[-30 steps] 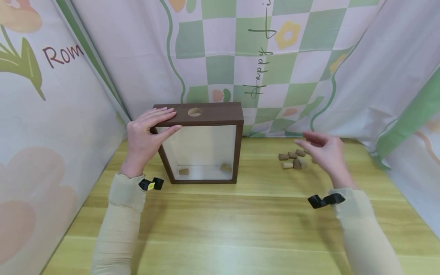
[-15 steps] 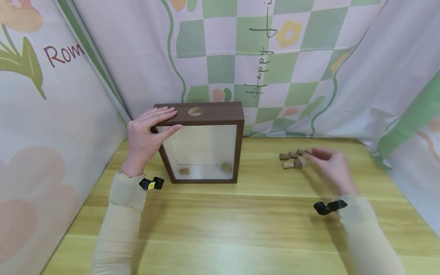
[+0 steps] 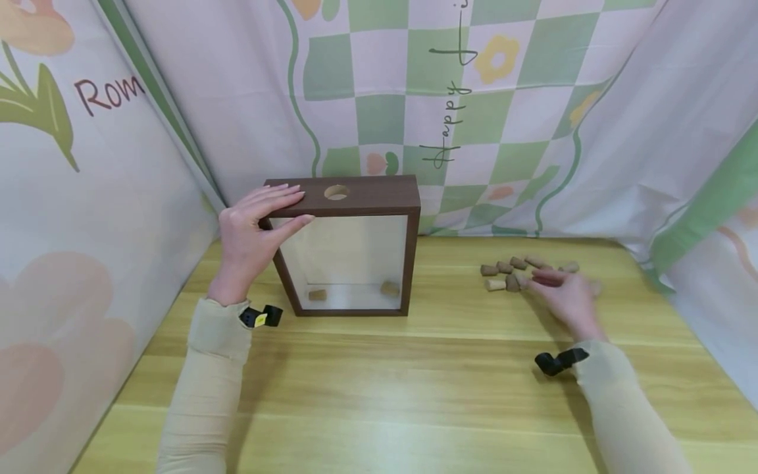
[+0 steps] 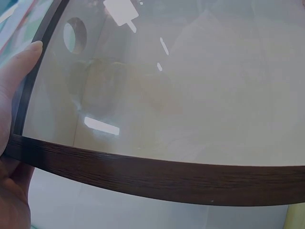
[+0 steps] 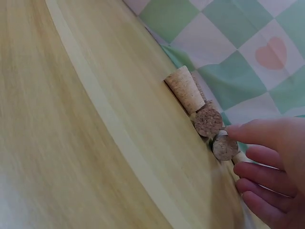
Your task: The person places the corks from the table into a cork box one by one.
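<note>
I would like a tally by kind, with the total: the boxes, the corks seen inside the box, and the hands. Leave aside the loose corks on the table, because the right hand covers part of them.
Box: 1, brown-framed
Corks inside the box: 2, left cork and right cork
Hands: 2, left hand and right hand
Total: 5

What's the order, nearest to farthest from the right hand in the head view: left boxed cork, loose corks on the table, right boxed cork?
From the right hand:
1. Loose corks, close around it.
2. Right boxed cork, low right in the box.
3. Left boxed cork, low left in that box.
</note>
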Demonstrator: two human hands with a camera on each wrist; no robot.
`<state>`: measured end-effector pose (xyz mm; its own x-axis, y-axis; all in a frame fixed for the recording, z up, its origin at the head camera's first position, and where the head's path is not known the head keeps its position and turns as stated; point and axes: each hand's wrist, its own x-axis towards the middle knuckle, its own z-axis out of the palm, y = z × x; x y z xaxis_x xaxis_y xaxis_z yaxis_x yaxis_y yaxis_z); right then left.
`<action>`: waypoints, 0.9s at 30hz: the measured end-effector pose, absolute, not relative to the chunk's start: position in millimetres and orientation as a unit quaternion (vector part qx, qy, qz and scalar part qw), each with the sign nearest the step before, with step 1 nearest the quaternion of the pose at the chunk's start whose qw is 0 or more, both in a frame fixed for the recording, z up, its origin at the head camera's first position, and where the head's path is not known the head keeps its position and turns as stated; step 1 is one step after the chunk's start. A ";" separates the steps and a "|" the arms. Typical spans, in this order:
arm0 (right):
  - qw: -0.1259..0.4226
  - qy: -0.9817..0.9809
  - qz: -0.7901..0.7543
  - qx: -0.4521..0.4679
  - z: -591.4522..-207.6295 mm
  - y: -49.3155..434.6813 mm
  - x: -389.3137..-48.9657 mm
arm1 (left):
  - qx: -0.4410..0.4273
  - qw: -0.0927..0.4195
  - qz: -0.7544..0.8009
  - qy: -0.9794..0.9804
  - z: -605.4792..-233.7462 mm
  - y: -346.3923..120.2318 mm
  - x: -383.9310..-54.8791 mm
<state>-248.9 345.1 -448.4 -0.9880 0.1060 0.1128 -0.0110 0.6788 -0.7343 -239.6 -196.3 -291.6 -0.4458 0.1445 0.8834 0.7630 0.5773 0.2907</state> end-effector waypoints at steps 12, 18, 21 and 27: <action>0.064 -0.915 0.397 -0.027 -447.8 337.7 -250.4 | -0.286 0.430 -0.346 -0.783 -292.7 -198.5 -239.4; 0.074 -0.915 0.395 -0.030 -448.6 337.2 -251.6 | -0.287 0.431 -0.343 -0.783 -292.5 -198.6 -239.2; 0.078 -0.914 0.398 -0.031 -449.2 336.4 -251.9 | -0.287 0.432 -0.346 -0.782 -292.6 -198.5 -239.4; 0.089 -0.914 0.395 -0.033 -450.8 335.6 -252.0 | -0.284 0.430 -0.346 -0.784 -292.5 -198.7 -239.8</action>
<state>-252.0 335.6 -450.8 -0.9820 0.1300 0.1372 -0.0110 0.6852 -0.7282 -239.8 -198.7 -292.5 -0.4686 0.1483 0.8709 0.7435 0.5986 0.2981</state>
